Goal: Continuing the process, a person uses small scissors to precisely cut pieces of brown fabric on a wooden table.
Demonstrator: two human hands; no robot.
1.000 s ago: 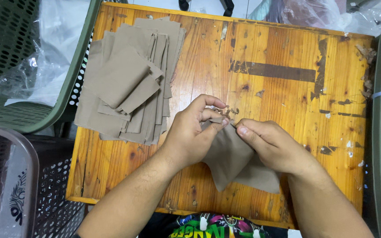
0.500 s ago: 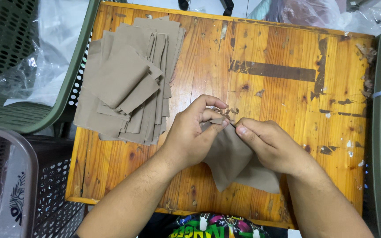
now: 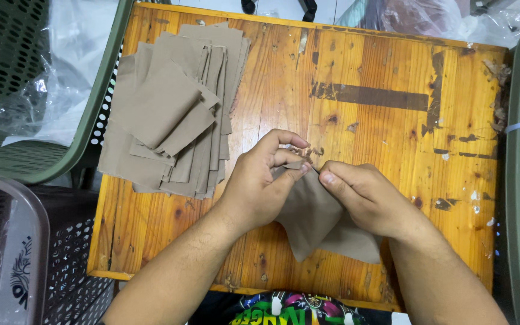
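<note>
Fingers of both hands pinch the top edge of a tan fabric piece (image 3: 311, 210) near the middle of the wooden table (image 3: 392, 144). On the left hand (image 3: 260, 180), thumb and fingertips close on the cloth; the right hand (image 3: 368, 198) clamps it just beside, perhaps folding a corner, though that spot is hidden. A stack of tan fabric pieces (image 3: 173, 108) lies at far left, beside a green basket (image 3: 43, 162).

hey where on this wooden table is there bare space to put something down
Bare wood lies on the wooden table right of the stack of tan fabric pieces, around the dark tape strip. Crowded: the stack's corner, and the front, where left hand and right hand pinch a fabric piece.
</note>
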